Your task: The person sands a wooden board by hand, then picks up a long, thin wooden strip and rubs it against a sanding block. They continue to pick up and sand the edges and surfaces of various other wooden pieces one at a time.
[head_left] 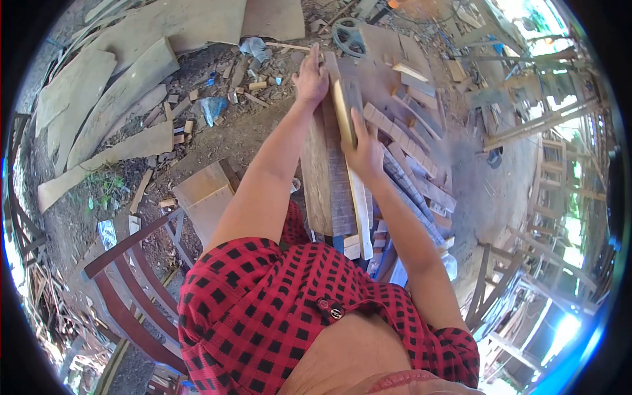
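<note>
A long, dark wooden board (341, 191) runs away from my body, beside a paler, rough plank (316, 178). My left hand (311, 80) rests against the far left end of these boards, its fingers stretched out and somewhat apart. Closer to me, my right hand (364, 155) is closed around a narrow wooden strip (342, 112) with a pale yellow edge. That strip lies lengthwise over the board. Below the right hand, a pale edge continues down toward my shirt. Part of the strip is hidden under the fingers.
Stacked wood blocks (408, 148) lie right of the boards. A greenish wheel (349, 37) is at the far end. Large thin wood slabs (125, 125) cover the left ground, with scraps around. A reddish-brown slatted chair (125, 289) stands at lower left.
</note>
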{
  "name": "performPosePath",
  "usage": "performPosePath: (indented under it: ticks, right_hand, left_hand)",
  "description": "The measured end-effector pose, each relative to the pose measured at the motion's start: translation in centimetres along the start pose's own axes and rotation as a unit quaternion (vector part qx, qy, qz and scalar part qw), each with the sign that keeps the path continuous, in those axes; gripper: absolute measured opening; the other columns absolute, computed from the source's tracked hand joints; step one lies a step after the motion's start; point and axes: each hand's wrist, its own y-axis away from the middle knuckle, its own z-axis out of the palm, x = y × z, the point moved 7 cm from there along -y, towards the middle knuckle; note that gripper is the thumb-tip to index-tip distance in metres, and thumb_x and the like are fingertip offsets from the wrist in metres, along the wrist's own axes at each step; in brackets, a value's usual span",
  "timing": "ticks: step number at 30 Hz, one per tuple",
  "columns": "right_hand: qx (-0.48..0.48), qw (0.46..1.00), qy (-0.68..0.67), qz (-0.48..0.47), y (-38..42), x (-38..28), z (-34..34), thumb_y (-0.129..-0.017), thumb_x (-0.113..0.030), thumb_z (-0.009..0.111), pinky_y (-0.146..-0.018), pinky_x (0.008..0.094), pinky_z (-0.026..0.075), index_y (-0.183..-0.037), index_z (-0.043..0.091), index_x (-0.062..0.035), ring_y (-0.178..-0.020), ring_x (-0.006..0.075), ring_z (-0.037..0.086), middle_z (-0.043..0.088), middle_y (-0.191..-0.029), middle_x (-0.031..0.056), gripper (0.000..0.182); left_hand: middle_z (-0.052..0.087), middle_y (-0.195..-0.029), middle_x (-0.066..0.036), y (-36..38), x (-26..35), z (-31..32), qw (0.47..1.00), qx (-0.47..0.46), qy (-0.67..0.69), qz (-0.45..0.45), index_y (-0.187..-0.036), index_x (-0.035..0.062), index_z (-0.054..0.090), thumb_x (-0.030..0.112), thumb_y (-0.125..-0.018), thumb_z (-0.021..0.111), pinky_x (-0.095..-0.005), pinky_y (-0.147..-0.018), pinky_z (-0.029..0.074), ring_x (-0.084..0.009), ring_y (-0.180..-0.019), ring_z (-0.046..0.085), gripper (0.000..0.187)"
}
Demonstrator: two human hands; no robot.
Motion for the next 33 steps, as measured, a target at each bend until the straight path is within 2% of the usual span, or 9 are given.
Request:
performPosePath:
  ticks: [3,6,10,14,21,22,25,29,33]
  right_hand:
    - [-0.033,0.999,-0.002,0.029,10.0,-1.0,-3.0,-0.077,-0.011,0.064,-0.081,0.0499,0.052,-0.145,0.037,-0.0161,-0.105,0.0477,0.056,0.048,-0.124,0.0297,0.073]
    - [-0.039,0.998,0.005,0.055,19.0,-0.6,-4.6,-0.076,-0.01,0.065,-0.08,0.0471,0.055,-0.142,0.042,-0.012,-0.106,0.0478,0.057,0.045,-0.128,0.0293,0.07]
    - [-0.04,0.998,0.012,0.056,23.5,-0.9,-5.4,-0.076,-0.01,0.065,-0.081,0.0465,0.055,-0.141,0.043,-0.0108,-0.105,0.0481,0.057,0.046,-0.127,0.0289,0.069]
    - [-0.05,0.997,0.005,0.06,19.0,-0.8,-4.4,-0.076,-0.009,0.066,-0.08,0.046,0.055,-0.142,0.041,-0.0094,-0.105,0.0468,0.057,0.046,-0.127,0.0284,0.071]
    - [-0.042,0.999,0.016,0.008,-2.8,-0.7,1.0,-0.077,-0.013,0.064,-0.081,0.0519,0.052,-0.148,0.03,-0.0206,-0.101,0.0487,0.058,0.047,-0.121,0.0293,0.079]
    - [-0.057,0.997,0.031,0.036,-5.8,-0.9,1.5,-0.077,-0.014,0.064,-0.081,0.0515,0.052,-0.148,0.031,-0.0216,-0.1,0.0479,0.058,0.047,-0.12,0.0282,0.079]
    - [-0.065,0.994,0.052,0.07,-11.5,-1.5,2.6,-0.077,-0.016,0.064,-0.083,0.0505,0.052,-0.148,0.031,-0.0233,-0.099,0.0463,0.059,0.048,-0.119,0.0267,0.078]
    - [-0.043,0.997,0.028,0.06,-11.9,-1.1,2.8,-0.077,-0.018,0.064,-0.084,0.0494,0.052,-0.149,0.028,-0.0242,-0.1,0.0454,0.059,0.048,-0.119,0.0261,0.081]
    - [-0.042,0.998,0.011,0.043,-5.3,-0.6,1.5,-0.077,-0.017,0.065,-0.086,0.0503,0.051,-0.15,0.027,-0.022,-0.101,0.0473,0.058,0.047,-0.122,0.0288,0.082]
  left_hand:
    - [0.048,-0.141,-0.002,-0.4,-0.4,0.7,0.997,0.003,-0.045,0.059,-0.144,0.0306,0.037,0.028,-0.093,0.044,-0.0677,-0.101,0.026,-0.025,-0.134,0.04,0.052]
    - [0.05,-0.139,-0.001,-0.5,-0.8,1.1,0.998,-0.009,-0.041,0.039,-0.14,0.0329,0.043,0.033,-0.095,0.045,-0.0688,-0.1,0.026,-0.0246,-0.133,0.04,0.045]
    - [0.051,-0.139,-0.002,-0.3,-0.5,0.8,0.998,-0.007,-0.051,0.035,-0.14,0.0322,0.043,0.038,-0.096,0.044,-0.0684,-0.101,0.026,-0.0243,-0.134,0.04,0.044]
    - [0.051,-0.139,-0.003,-0.3,-0.5,0.8,0.998,0.004,-0.033,0.056,-0.14,0.0322,0.042,0.038,-0.097,0.043,-0.0681,-0.101,0.025,-0.0244,-0.135,0.039,0.044]
    - [0.052,-0.137,-0.006,-0.3,-1.2,0.8,0.998,0.035,-0.017,0.05,-0.138,0.0275,0.046,0.031,-0.094,0.041,-0.0645,-0.102,0.026,-0.0248,-0.136,0.039,0.044]
    - [0.054,-0.134,-0.006,-0.5,-1.2,0.3,0.998,0.025,0.038,0.031,-0.138,0.0248,0.047,0.029,-0.093,0.041,-0.0611,-0.102,0.027,-0.0251,-0.135,0.039,0.046]
    - [0.056,-0.132,-0.005,-0.4,-0.3,-0.3,0.999,0.018,0.016,0.035,-0.137,0.0234,0.047,0.029,-0.093,0.041,-0.0589,-0.101,0.028,-0.0258,-0.133,0.041,0.045]
    - [0.057,-0.131,-0.004,-0.3,-0.2,-0.4,1.0,0.0,0.02,0.01,-0.137,0.0227,0.048,0.032,-0.096,0.036,-0.0603,-0.101,0.027,-0.026,-0.13,0.043,0.043]
    - [0.054,-0.135,-0.005,-0.4,-0.7,0.3,1.0,0.007,-0.002,0.009,-0.139,0.0249,0.046,0.047,-0.097,0.038,-0.0617,-0.103,0.026,-0.0281,-0.133,0.041,0.048]
